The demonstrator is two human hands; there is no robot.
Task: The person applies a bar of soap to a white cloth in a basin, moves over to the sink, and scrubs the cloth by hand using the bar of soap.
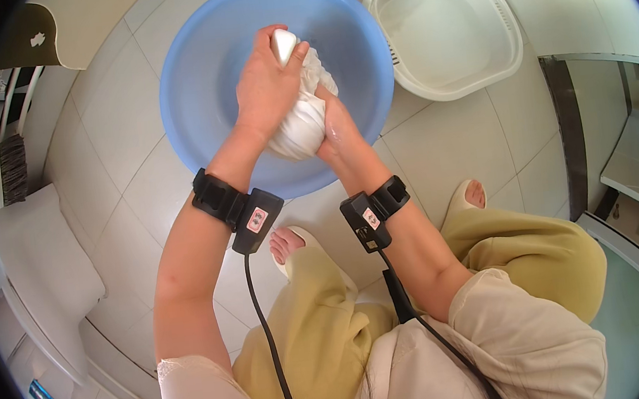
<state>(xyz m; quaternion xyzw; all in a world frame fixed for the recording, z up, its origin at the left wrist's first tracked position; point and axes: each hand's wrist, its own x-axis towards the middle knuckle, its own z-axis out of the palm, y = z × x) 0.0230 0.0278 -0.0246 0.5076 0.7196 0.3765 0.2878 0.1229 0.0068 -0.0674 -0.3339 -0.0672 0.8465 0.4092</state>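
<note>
My left hand (269, 85) grips a white bar (284, 45), which looks like soap, between thumb and fingers. The bar is at the upper end of a bunched white cloth (300, 125). My right hand (334, 119) is wet and holds the cloth from the right; its fingers are mostly hidden in and behind the folds. Both hands are above a large round blue plastic basin (199, 107) on the tiled floor. The inside of the basin below the cloth is partly hidden by my hands.
A white plastic tub (447, 28) stands right of the basin. A brush with dark bristles (13, 170) is at the left beside a white fixture (62, 250). My slippered feet are near the basin, and a glass-fronted cabinet or door frame (569, 132) is at the right.
</note>
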